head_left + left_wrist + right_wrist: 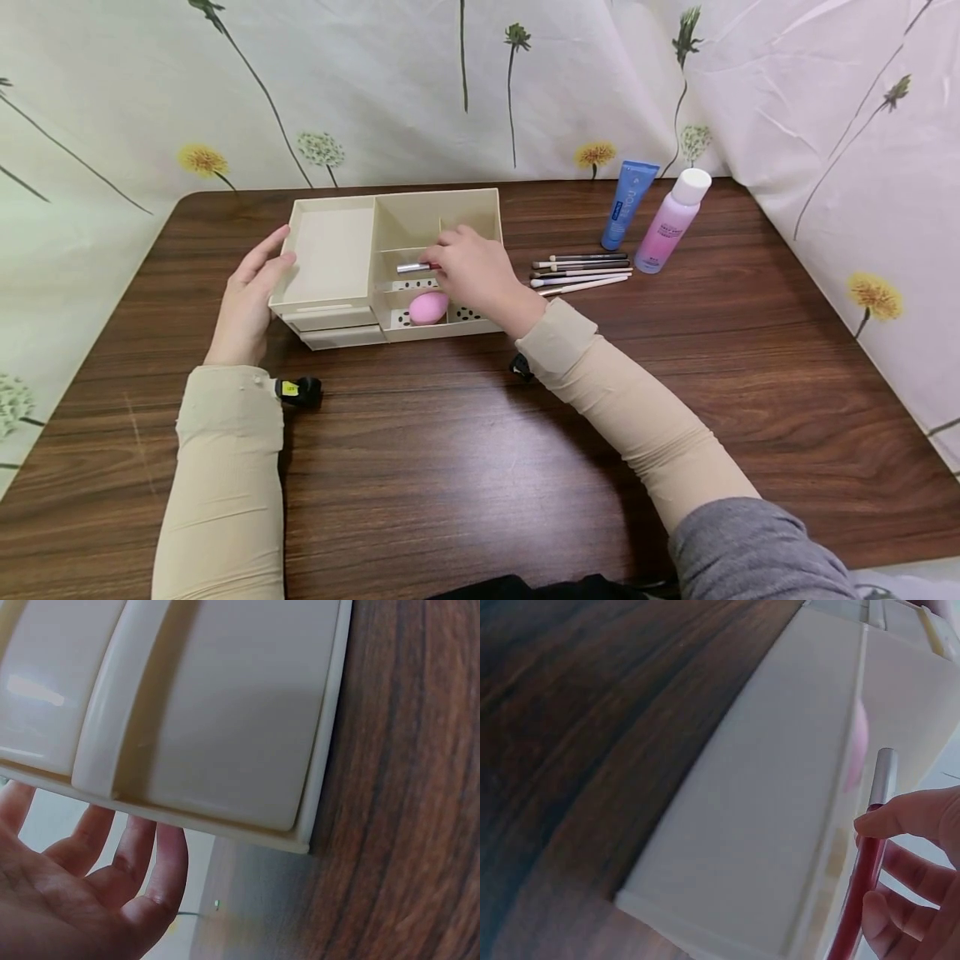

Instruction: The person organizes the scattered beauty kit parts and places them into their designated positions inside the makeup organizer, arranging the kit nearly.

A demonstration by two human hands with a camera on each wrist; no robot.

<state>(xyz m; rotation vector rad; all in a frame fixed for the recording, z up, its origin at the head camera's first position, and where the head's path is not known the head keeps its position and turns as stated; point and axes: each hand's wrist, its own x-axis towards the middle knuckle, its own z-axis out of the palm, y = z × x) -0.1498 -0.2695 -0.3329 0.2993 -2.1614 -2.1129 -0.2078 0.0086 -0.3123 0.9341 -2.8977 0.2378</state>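
Head: red tube (pixel 413 268), slim and straight, silver end showing, most of the red body covered by fingers. It's over the right, open half of the cream organizer (pixel 330 250); can't tell if it touches anything inside. Right hand (pixel 476 271) over that same half, grip pinching the tube. Left hand (pixel 246 302) at the organizer's left side, grip loose, fingers resting on the edge. Organizer: boxy, flat top on its left half, divided compartments on its right.

Counts: 1 red tube, 1 organizer, 2 drawers (pixel 330 320) at its front left, 1 pink egg-shaped sponge (pixel 428 308) in its front compartment. Right of organizer: at least 5 brushes (pixel 581 278), overlapping, exact number unclear. Farther right of it: 1 blue squeeze tube (pixel 628 204), 1 pink bottle (pixel 670 225) with white cap. All on 1 dark wood-grain surface (pixel 420 450).

Left wrist: 2 drawer fronts, glossy, partly cropped. 4 digits visible at the organizer's side, not wrapped round it.

Right wrist: 1 red tube, deep red body, silver end up, between thumb and fingers by the organizer's wall. 1 sponge, only a sliver past the organizer's rim.
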